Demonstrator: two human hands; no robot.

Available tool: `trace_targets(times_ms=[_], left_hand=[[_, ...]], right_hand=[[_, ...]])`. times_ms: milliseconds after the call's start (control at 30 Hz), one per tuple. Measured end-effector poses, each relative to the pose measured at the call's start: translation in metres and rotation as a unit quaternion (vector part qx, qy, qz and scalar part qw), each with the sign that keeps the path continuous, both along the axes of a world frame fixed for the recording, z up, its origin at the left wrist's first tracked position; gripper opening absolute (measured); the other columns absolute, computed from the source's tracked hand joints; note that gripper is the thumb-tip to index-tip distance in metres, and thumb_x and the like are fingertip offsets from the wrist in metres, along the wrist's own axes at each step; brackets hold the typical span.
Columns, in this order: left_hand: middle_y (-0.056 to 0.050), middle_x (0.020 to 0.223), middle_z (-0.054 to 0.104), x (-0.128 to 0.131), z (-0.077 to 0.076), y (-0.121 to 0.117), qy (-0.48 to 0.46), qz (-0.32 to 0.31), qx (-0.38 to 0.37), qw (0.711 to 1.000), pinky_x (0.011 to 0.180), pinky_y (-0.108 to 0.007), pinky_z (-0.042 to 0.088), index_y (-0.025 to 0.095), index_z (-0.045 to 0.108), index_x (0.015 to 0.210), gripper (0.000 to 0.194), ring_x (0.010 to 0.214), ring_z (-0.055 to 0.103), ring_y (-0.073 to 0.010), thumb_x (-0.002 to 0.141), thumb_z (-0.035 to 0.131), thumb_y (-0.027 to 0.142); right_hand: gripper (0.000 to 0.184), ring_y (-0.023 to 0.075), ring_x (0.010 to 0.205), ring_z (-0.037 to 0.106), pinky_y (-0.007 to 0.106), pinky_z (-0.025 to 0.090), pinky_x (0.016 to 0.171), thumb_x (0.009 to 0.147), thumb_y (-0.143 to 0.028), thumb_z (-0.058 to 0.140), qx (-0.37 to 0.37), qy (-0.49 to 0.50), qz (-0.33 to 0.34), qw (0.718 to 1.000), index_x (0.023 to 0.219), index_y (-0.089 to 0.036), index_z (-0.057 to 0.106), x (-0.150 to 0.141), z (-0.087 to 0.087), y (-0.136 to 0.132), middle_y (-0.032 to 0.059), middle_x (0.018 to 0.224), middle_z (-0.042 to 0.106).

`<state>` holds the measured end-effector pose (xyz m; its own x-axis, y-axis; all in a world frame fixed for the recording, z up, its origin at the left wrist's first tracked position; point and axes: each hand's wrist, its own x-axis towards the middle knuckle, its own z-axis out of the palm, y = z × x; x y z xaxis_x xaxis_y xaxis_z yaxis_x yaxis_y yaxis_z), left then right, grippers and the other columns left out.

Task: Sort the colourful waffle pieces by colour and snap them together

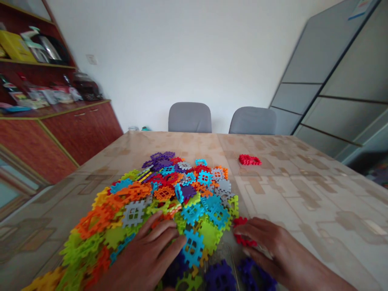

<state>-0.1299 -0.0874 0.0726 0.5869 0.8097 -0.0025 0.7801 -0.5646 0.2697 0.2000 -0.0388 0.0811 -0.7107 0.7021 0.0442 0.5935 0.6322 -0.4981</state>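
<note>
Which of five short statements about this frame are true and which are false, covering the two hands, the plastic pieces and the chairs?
1. The right hand has its fingers on a red piece. True.
2. The left hand rests on a chair. False: the left hand is at the pile of pieces.
3. Two grey chairs stand beyond the far edge of the table. True.
4. The small cluster lying apart, to the right of the pile, is green. False: that cluster is red.
5. The pile mixes several colours, orange, green and blue among them. True.
</note>
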Motion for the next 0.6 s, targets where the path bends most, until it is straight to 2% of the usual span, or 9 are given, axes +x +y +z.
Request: trace_targets(times_ms=[67,167,267,367,467,533,600], left_hand=[[-0.012,0.132,0.069,0.0,-0.007,-0.002,0.013,0.003,-0.003,1.0,0.122,-0.062,0.02,0.027,0.061,0.14,0.078,0.127,0.056,-0.0418,0.069,0.092,0.038],[-0.011,0.131,0.069,0.001,-0.014,-0.002,0.01,-0.009,0.014,1.0,0.125,-0.058,0.014,0.03,0.058,0.142,0.079,0.128,0.056,-0.0383,0.069,0.088,0.025],[-0.009,0.127,0.071,0.003,-0.018,-0.004,0.003,-0.032,0.056,0.998,0.127,-0.052,0.014,0.029,0.057,0.14,0.08,0.121,0.061,-0.0329,0.065,0.081,0.013],[-0.006,0.127,0.071,0.003,-0.017,-0.007,0.022,-0.036,0.117,0.992,0.126,-0.049,0.018,0.029,0.055,0.14,0.076,0.118,0.063,-0.0273,0.069,0.074,0.009],[-0.007,0.126,0.071,0.001,-0.014,-0.007,0.058,-0.037,0.167,0.983,0.123,-0.052,0.024,0.026,0.059,0.136,0.064,0.118,0.062,-0.0289,0.076,0.08,0.022],[-0.009,0.123,0.071,-0.001,-0.012,-0.005,0.076,-0.041,0.186,0.979,0.12,-0.055,0.028,0.022,0.063,0.131,0.062,0.116,0.063,-0.0323,0.075,0.086,0.038],[-0.01,0.12,0.072,-0.001,-0.011,-0.004,0.086,-0.046,0.198,0.975,0.118,-0.057,0.03,0.02,0.064,0.129,0.061,0.114,0.063,-0.0334,0.076,0.085,0.043]], right_hand=[[0.021,0.0223,0.099,0.07,0.036,0.057,0.087,0.097,-0.012,0.056,0.001,-0.007,0.001,1.0,0.11,-0.023,0.067,0.0,-0.001,-0.001,0.0075,0.109,0.071],[0.022,0.0219,0.1,0.069,0.035,0.056,0.087,0.095,-0.01,0.057,-0.005,-0.006,0.002,1.0,0.11,-0.023,0.066,-0.002,0.001,-0.001,0.0071,0.111,0.071],[0.022,0.0216,0.102,0.069,0.035,0.055,0.088,0.096,-0.01,0.056,-0.007,-0.004,-0.001,1.0,0.111,-0.023,0.065,-0.003,0.002,0.0,0.007,0.112,0.071],[0.02,0.0223,0.102,0.068,0.036,0.055,0.088,0.097,-0.011,0.056,-0.005,-0.007,0.005,1.0,0.112,-0.023,0.063,-0.002,0.0,0.001,0.0072,0.111,0.071],[0.017,0.0226,0.102,0.068,0.035,0.054,0.087,0.099,-0.015,0.055,-0.005,-0.006,0.01,1.0,0.112,-0.023,0.063,0.0,-0.003,0.003,0.007,0.112,0.07],[0.015,0.0225,0.099,0.068,0.036,0.054,0.086,0.101,-0.017,0.053,0.003,-0.008,0.008,1.0,0.111,-0.024,0.063,0.002,-0.003,0.004,0.0065,0.11,0.071],[0.015,0.022,0.095,0.069,0.035,0.054,0.083,0.103,-0.019,0.051,0.01,-0.008,0.006,1.0,0.11,-0.025,0.063,0.005,-0.001,0.004,0.006,0.106,0.071]])
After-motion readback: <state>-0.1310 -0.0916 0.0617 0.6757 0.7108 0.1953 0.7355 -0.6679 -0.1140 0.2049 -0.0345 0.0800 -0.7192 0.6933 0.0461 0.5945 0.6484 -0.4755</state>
